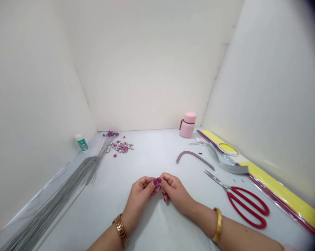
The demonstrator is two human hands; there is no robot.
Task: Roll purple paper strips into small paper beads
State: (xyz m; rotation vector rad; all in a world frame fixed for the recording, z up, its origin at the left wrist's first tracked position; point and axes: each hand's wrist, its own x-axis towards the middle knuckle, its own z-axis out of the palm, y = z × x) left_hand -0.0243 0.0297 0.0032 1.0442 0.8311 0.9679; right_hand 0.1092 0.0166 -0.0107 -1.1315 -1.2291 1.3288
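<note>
My left hand (141, 195) and my right hand (174, 191) meet fingertip to fingertip low in the middle of the white table (152, 157). Both are closed in a pinch around a tiny purple piece (157, 184) held between them; its shape is too small to make out. A gold watch sits on my left wrist and a gold bangle on my right. Red-handled scissors (241, 200) lie just right of my right hand.
A bundle of thin grey wires (58, 202) runs along the left side. Purple and silver beads (120, 146) lie scattered at the back left near a small green-labelled bottle (82, 142). A pink bottle (187, 124), grey strips (225, 164), a tape ring (228, 149) and coloured sheets (277, 191) lie right.
</note>
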